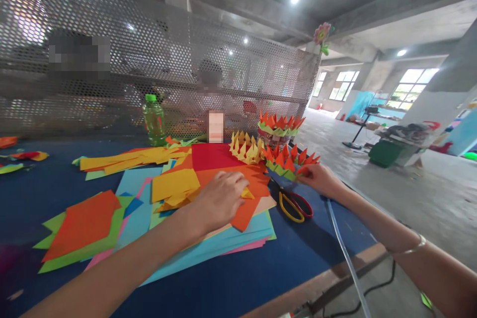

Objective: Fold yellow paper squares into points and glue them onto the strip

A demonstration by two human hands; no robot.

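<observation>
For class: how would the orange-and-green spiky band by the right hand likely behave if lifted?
The spiky band is probably light, since it looks like folded paper. It may flex or come apart, seemingly built from many pointed pieces. Its thin, upright tips could crumple.

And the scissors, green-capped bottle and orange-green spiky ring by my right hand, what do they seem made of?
Scissors: dark, thin blades, probably metal; smooth red and yellow handles, likely plastic or coated. Bottle: probably glossy plastic, see-through with highlights. Ring: matte paper, judging by sharp folded points.
</observation>
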